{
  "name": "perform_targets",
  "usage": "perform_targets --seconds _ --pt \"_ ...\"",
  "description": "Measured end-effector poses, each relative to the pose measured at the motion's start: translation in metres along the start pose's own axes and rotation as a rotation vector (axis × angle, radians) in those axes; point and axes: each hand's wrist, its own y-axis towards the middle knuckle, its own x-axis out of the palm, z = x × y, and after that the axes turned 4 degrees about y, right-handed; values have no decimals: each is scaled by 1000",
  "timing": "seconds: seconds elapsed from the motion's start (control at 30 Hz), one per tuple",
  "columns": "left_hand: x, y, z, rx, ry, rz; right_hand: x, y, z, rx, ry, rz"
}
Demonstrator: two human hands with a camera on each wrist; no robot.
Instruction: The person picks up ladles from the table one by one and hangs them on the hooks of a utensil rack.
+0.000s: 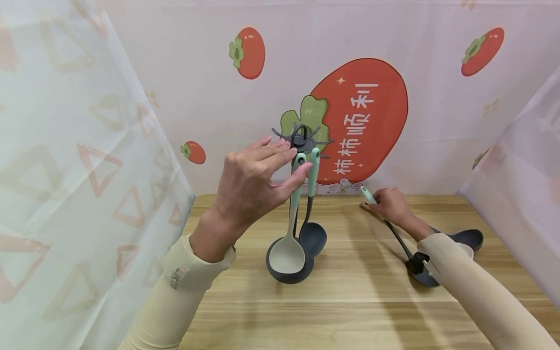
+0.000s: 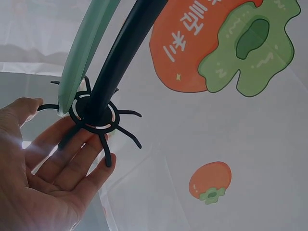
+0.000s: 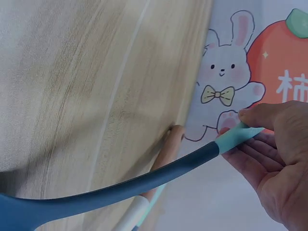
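Mint-handled dark utensil (image 3: pixel 144 183) in pinch of right hand (image 1: pixel 392 204); left hand (image 1: pixel 255 177), spread, around rack (image 1: pixel 302 145); right-side white utensil (image 1: pixel 467 250) partly behind sleeve (image 1: pixel 472 289).

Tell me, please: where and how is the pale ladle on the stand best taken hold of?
Probably by the mint handle, below the left hand and from the near side. The pale ladle hangs nearly upright at the front of the stand, so its narrow handle lies uncovered there; the wide bowl looks harder to grasp.

White characters 柿柿顺利 (image 1: pixel 355 125) run up the big persimmon (image 1: pixel 389 114) on the backdrop (image 1: pixel 197 73), above the worktop's back edge (image 1: pixel 337 198).
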Motion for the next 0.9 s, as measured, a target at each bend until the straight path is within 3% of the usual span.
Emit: perform_targets --seconds 0.43,0.9 --pt "1 1 -1 -6 -8 0 -20 -23 -15 -1 76 75" --pt "1 0 -2 -11 -18 5 -35 -45 -17 -39 77 254"
